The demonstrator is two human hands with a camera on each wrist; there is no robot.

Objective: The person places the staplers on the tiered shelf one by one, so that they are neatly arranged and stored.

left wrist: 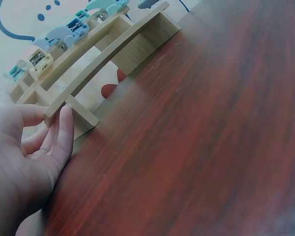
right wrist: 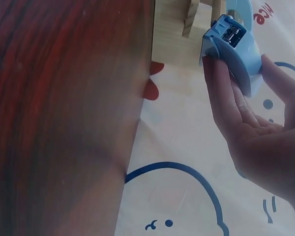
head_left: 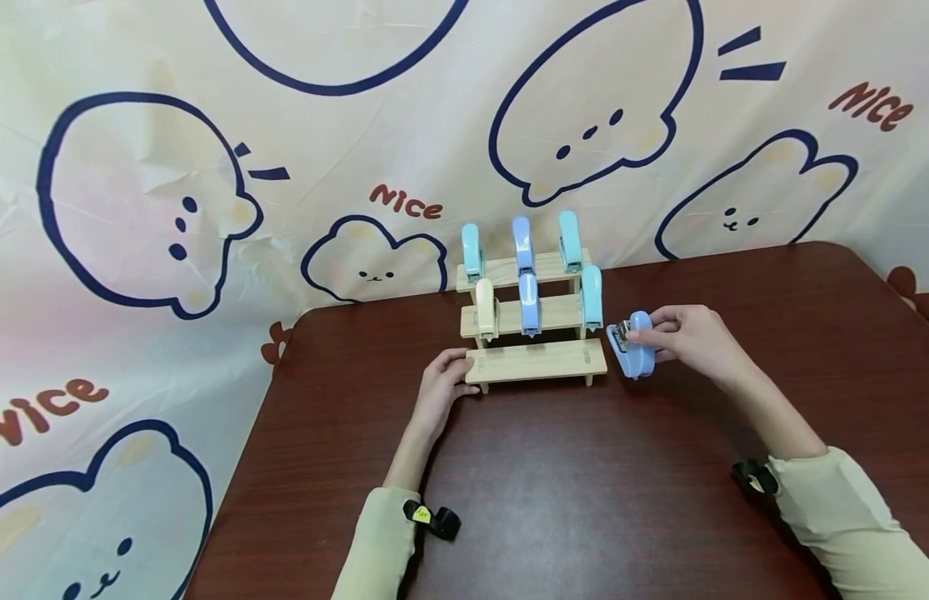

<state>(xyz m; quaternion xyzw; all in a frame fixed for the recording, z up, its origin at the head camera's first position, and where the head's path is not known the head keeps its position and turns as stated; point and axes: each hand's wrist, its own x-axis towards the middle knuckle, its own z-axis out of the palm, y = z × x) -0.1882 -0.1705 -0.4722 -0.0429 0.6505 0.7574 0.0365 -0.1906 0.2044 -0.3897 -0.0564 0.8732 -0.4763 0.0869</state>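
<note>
My right hand (head_left: 692, 340) holds a small blue stapler (head_left: 641, 358) between thumb and fingers, just right of a three-step wooden rack (head_left: 535, 362). In the right wrist view, the metal part of this stapler (right wrist: 243, 56) faces the camera. My left hand (head_left: 439, 385) grips the left end of the lowest step, thumb and fingers on either side of the board (left wrist: 103, 59). More staplers stand on the two upper steps: a cream stapler (head_left: 485, 310), a blue stapler (head_left: 529, 306) and a teal stapler (head_left: 591, 298) in the middle row, two teal and one blue on top.
The rack stands near the back edge of a dark brown wooden table (head_left: 584, 483). Behind it hangs a pale cloth (head_left: 464, 133) with cartoon outlines. Each wrist wears a black strapped device, the left device (head_left: 434, 518) showing a yellow label.
</note>
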